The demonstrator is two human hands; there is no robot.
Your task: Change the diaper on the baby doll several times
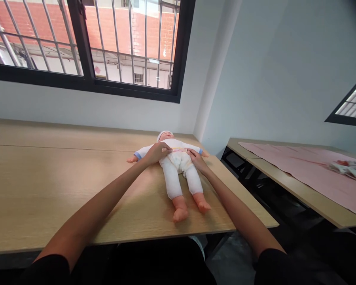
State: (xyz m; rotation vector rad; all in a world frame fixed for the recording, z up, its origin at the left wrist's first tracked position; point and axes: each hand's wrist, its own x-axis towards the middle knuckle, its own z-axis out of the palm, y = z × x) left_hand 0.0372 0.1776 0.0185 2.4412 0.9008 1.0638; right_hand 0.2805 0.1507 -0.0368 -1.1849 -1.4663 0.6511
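Note:
A baby doll [172,186] in a white outfit with blue cuffs lies on its back on the wooden table [62,190], feet toward me. Around its hips is a white diaper [180,160] with a coloured band at the waist. My left hand [160,152] is closed at the waistband on the doll's left-hand side in view, fingertips pinched on the diaper's edge. On the opposite side, my right hand [196,159] pinches the waistband too, thumb and fingers together. The fingers partly cover the edges that they hold.
Behind the table are a pale wall [118,109] and a barred window [133,43]. To the right, across a gap, stands another table with a pink cloth [299,166] and some crumpled fabric [350,169] on it. The near table edge lies just beyond my lap.

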